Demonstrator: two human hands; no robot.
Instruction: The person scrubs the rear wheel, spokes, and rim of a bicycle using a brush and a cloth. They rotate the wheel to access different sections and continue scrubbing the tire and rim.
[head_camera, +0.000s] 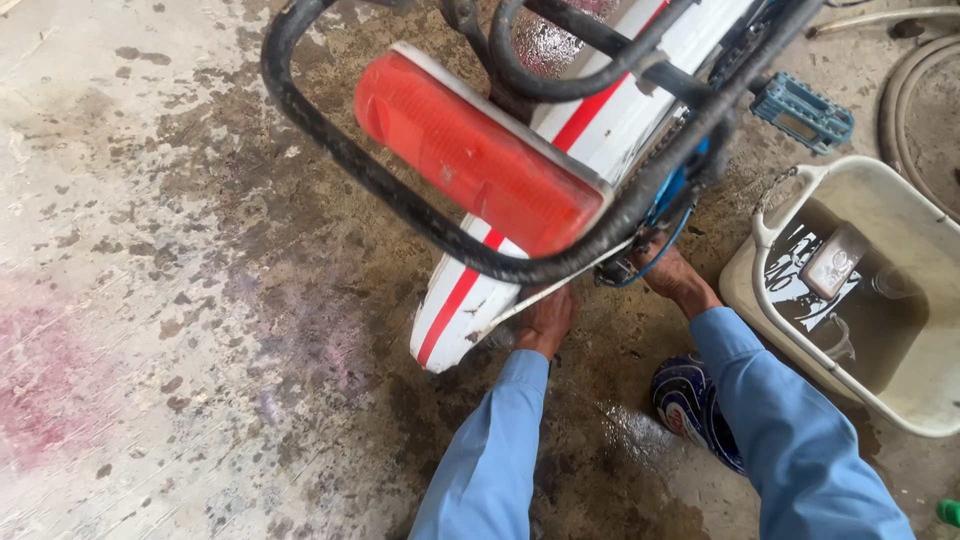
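White-and-red rear mudguard (470, 300) was touched by left hand (545, 320); right hand (675, 278) reached the hub; neither grip could be determined; tub (790, 330) sat right

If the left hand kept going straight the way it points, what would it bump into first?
Probably the white mudguard with the red stripe. The left hand reaches up under its lower end, beside a thin metal stay, and may already touch it; depth is hard to judge.
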